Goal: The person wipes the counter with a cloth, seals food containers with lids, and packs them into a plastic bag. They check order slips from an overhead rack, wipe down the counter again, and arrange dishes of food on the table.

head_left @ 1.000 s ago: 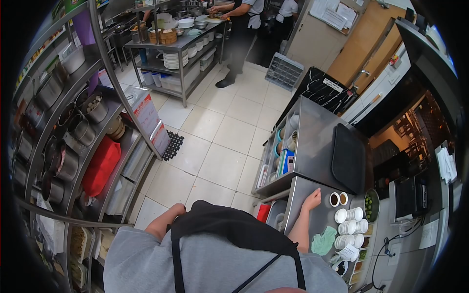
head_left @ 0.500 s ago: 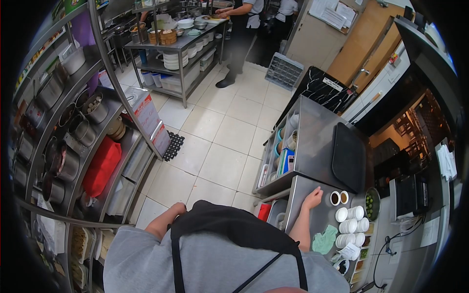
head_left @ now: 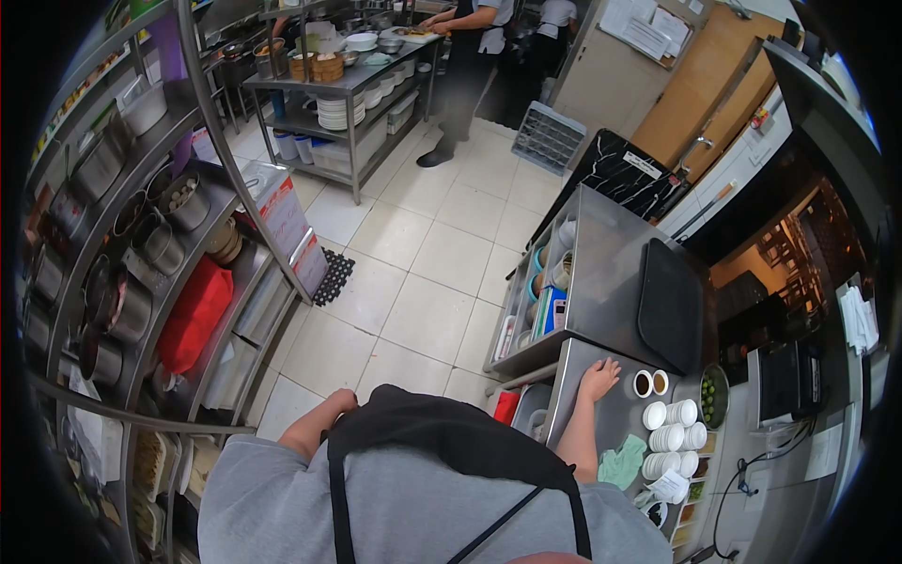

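Note:
My right hand (head_left: 599,378) rests on the steel counter (head_left: 615,352) with its fingers stretched out and nothing in it. Close by on its right are two small white cups of dark sauce (head_left: 644,383). Stacks of white cups (head_left: 667,438) stand nearer to me, beside a crumpled green cloth (head_left: 622,462). My left hand (head_left: 347,399) is at the left edge of my black apron (head_left: 423,418); its fingers are mostly hidden, so its grip cannot be made out.
A steel cabinet (head_left: 611,268) bears a black tray (head_left: 671,291). Metal shelves with pots (head_left: 183,202) and a red bag (head_left: 194,318) line the left. A bowl of green fruit (head_left: 711,399) sits by the wall. Further off, a person (head_left: 474,38) works at a steel table (head_left: 352,89).
The fingers of my right hand have spread out from a more closed pose. My left hand stays at the apron's edge.

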Available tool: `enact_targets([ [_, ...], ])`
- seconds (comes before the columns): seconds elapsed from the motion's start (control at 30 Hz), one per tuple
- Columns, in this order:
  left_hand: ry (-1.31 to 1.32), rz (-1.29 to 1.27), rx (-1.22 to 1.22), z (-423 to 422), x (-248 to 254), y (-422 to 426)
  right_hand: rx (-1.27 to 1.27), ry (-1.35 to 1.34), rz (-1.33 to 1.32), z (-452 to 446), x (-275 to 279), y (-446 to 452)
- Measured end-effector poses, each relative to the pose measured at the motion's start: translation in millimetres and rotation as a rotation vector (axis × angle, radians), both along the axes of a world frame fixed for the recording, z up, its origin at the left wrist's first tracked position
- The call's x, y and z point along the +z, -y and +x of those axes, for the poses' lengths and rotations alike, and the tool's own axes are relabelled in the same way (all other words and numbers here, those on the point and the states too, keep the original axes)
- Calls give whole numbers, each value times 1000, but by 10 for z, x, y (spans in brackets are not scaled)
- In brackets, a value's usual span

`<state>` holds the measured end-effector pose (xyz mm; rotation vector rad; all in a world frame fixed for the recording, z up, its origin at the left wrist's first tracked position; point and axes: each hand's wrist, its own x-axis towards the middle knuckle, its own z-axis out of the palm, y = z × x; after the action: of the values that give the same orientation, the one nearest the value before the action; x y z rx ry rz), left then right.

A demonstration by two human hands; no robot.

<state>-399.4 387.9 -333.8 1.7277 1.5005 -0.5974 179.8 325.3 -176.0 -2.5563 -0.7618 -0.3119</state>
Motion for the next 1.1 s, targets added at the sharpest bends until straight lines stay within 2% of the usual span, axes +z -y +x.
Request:
enact_targets([
  [1.1,2,-38,53,37,126,17,18,4,41,16,-22,21],
])
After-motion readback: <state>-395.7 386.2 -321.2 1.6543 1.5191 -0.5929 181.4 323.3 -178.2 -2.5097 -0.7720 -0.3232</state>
